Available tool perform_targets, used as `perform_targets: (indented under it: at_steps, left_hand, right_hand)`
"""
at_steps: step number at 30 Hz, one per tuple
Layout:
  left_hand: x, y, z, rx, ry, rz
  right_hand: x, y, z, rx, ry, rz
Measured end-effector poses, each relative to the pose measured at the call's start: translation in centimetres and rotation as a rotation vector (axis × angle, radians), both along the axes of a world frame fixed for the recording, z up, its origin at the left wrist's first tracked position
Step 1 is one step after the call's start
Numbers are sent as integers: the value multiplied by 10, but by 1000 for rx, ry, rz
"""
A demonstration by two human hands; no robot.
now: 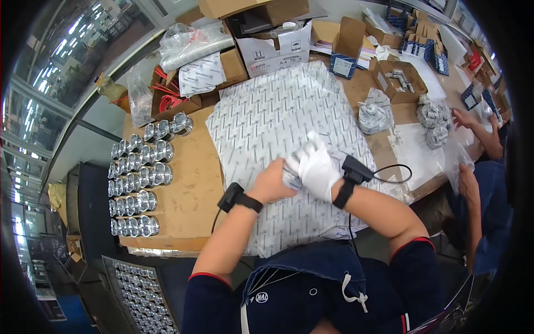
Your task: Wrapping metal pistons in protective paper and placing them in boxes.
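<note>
Over a thick stack of white printed wrapping paper (278, 117), my two hands meet on a small bundle wrapped in the same paper (291, 177). My left hand (271, 182), bare, has its fingers closed round the bundle's left side. On the other side, my right hand (317, 170) in a white glove presses against it, its fingertips slightly blurred. What the paper encloses is hidden. Several shiny metal pistons (147, 199) stand in rows on brown cardboard (194, 200) to the left. Wrapped bundles (375, 111) sit at the right of the paper stack.
Behind the stack are a white carton (278, 53), a box with red parts (172, 103) and an open box of metal pins (400, 83). A co-worker's hands (466, 119) handle a clear plastic bag (453, 167) at right. More pistons fill a rack (142, 295) lower left.
</note>
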State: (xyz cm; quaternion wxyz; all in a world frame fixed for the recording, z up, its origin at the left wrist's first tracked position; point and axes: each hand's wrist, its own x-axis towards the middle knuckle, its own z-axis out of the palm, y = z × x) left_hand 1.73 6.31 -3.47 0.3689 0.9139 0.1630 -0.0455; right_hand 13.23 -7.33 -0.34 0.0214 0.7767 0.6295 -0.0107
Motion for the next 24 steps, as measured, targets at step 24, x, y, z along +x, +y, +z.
perform_targets:
  at_steps: [24]
  left_hand:
    - [-3,15,-28,93,6,276]
  right_hand:
    - [50,4,-38,59,248,-199]
